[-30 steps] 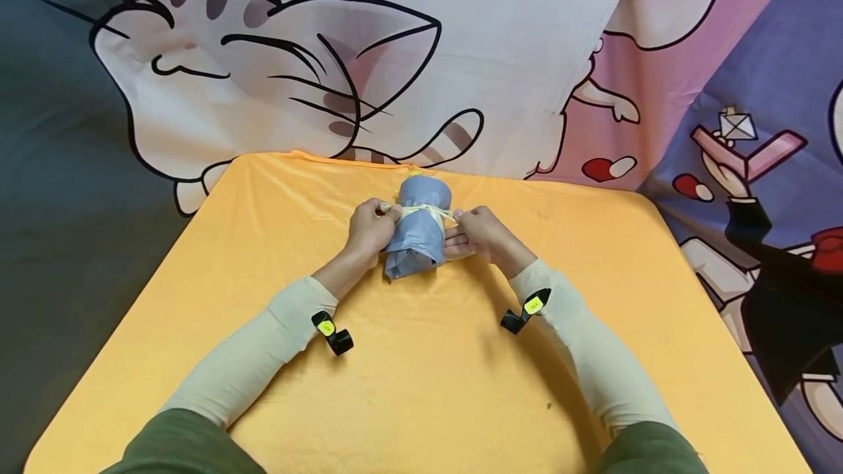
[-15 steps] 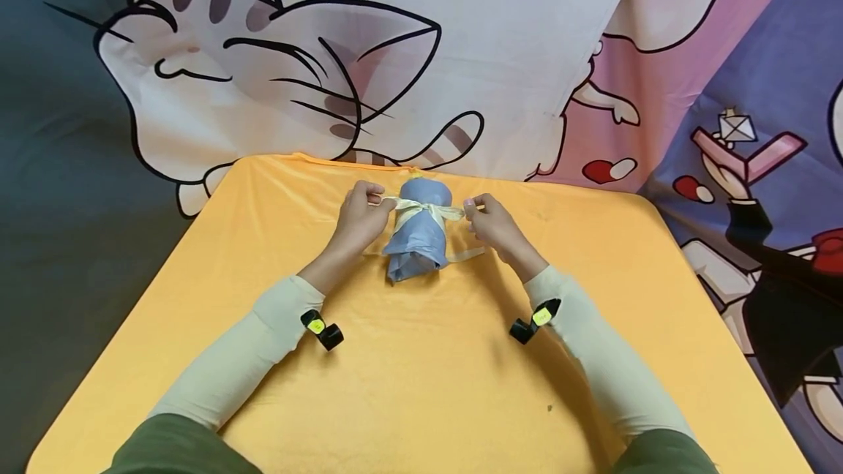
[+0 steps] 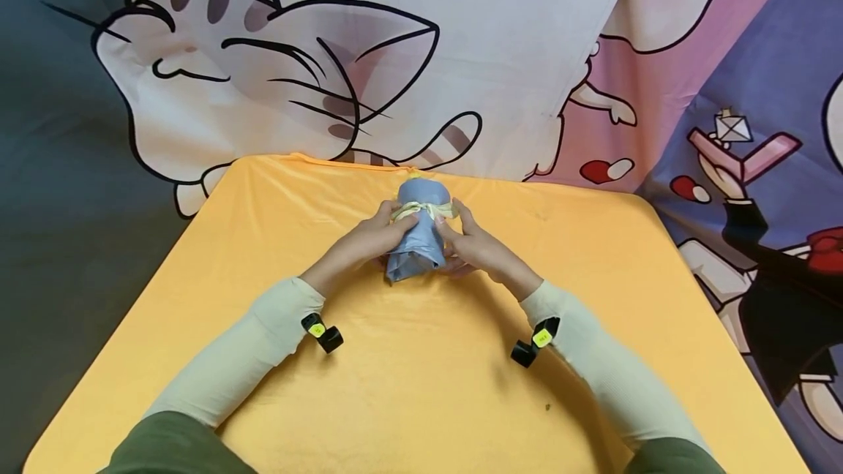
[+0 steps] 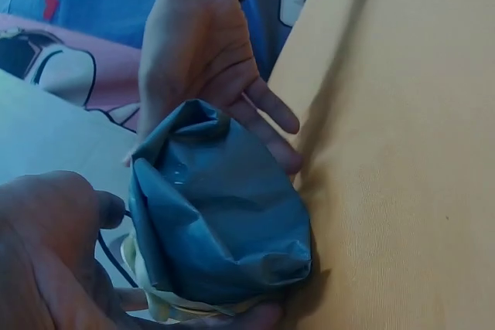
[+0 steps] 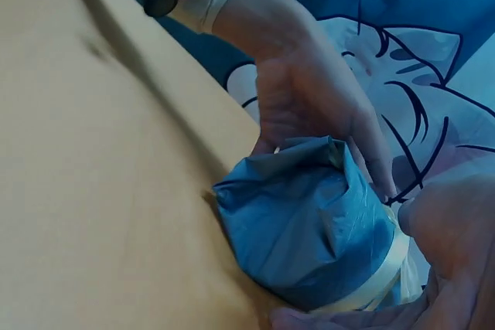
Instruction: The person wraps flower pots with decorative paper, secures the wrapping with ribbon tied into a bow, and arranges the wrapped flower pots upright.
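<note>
A cylinder-like bundle (image 3: 421, 240) in blue-grey wrapping stands near the table's far edge, its folded end towards me. Round its upper part runs a pale yellow ribbon (image 3: 426, 208), tied at the front. My left hand (image 3: 374, 238) holds the bundle's left side, thumb on the front below the ribbon. From the other side my right hand (image 3: 479, 249) holds it, thumb near the knot and fingers partly behind. Creased wrapping (image 4: 224, 206) fills the middle of the left wrist view. What is inside the wrapping is hidden.
A yellow cloth covers the table (image 3: 421, 379). Behind it hangs a pale curtain (image 3: 520, 35) with a cartoon cat, and to the right a purple cartoon curtain (image 3: 737, 93). Each forearm wears a black wrist camera, the left camera (image 3: 323, 333) and the right camera (image 3: 535, 342).
Half a second ago both hands pulled the ribbon's loops apart sideways. Now they have let go of the loops, moved inward and taken hold of the bundle's sides.
</note>
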Demonstrator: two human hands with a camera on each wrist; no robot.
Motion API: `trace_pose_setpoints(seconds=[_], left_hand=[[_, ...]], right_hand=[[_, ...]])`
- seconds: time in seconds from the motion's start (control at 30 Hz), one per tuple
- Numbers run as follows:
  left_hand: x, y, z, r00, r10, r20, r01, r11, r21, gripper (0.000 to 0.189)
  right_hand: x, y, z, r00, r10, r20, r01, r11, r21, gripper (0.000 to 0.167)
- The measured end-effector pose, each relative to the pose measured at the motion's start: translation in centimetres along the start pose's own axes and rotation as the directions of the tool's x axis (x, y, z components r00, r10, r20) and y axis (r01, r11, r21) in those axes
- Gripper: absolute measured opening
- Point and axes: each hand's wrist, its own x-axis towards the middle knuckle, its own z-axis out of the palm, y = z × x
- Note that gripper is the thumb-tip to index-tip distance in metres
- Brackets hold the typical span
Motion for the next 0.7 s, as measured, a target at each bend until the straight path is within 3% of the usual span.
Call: trace_pose_setpoints(seconds=[0.1,0.23,0.37,0.57,0.7], left_hand=[[1.0,-0.1,0.3,0.999,-0.043,0.028,0.046,0.991,-0.126,0.082],[1.8,0.0,0.2,0.995,-0.075,0.059,0.087,0.969,-0.23,0.088],[2.3,0.3,-0.3,0.989,-0.11,0.094,0.131,0.955,-0.266,0.095],[3.2,-0.2,-0.9,0.978,-0.149,0.144,0.184,0.942,-0.279,0.089],[3.4,-0.4,-1.1,0.975,-0.149,0.165,0.194,0.933,-0.303,0.083]], right_hand=[[0.7,-0.5,0.2,0.999,0.016,0.038,-0.019,0.998,0.057,0.093],[1.5,-1.0,0.3,0.995,0.071,0.066,-0.077,0.992,0.101,0.095],[2.2,-1.3,0.2,0.991,0.107,0.082,-0.118,0.983,0.144,0.094],[3.1,-1.6,0.1,0.986,0.143,0.091,-0.157,0.974,0.164,0.075],[3.1,-1.6,-0.2,0.989,0.112,0.099,-0.126,0.981,0.15,0.068]])
